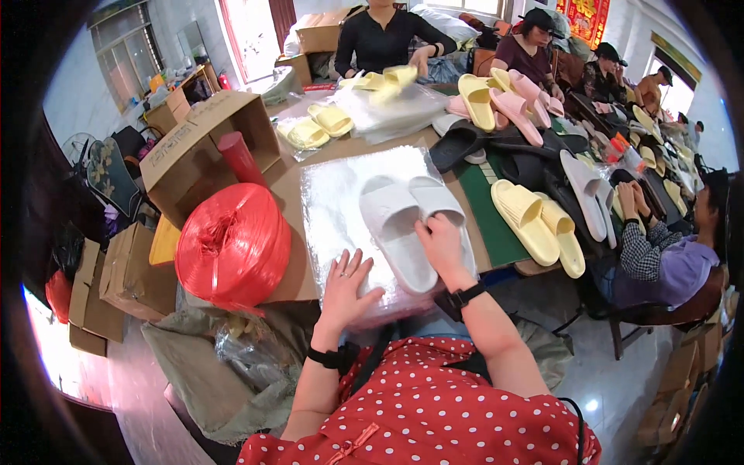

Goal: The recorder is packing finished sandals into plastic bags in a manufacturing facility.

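Head view, right hand covering white slippers, bag stack partly hidden

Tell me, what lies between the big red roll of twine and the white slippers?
In the head view, between the red twine roll and the white slippers lies a stack of clear plastic bags, with the person's left hand flat on its near edge.

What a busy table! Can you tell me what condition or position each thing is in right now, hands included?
Left hand: flat, fingers spread, on the plastic bags.
Right hand: resting on the white slippers.
White slippers: a pair, side by side on the bags.
Plastic bags: a flat clear stack.
Red twine roll: wound up, lying on the table edge.
Cardboard box: open, tipped on its side.
Yellow slippers: a loose pair.
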A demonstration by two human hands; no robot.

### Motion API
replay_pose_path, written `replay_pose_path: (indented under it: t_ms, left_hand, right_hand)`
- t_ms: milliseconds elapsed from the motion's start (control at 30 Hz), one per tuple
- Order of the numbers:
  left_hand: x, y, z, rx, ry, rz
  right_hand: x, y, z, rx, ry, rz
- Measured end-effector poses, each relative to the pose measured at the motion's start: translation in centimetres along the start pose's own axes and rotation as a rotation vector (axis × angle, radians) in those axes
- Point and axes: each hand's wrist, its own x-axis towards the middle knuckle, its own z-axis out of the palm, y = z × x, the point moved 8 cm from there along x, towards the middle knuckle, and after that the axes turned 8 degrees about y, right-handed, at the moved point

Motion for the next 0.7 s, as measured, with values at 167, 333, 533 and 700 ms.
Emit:
replay_pose_path:
  t_ms: [167,333,533,700]
  left_hand:
    - [0.0,0.0,-0.5,0.039,-0.05,0.013]
    - [0.8,1.4,-0.7,0.152,-0.052,0.0]
    - [4.5,2.9,0.9,0.195,-0.154,-0.108]
    - [3.7,3.2,0.0,-0.037,-0.133,0.081]
  right_hand:
    - [-1.4,1.5,-6.4,0.033,0.158,0.082]
    - [-3.7,5.0,-14.0,-0.013,0.251,0.104]
    - [-2.8,5.5,-17.2,0.158,0.39,0.239]
    - [-4.2,3.6,-17.6,0.202,0.409,0.223]
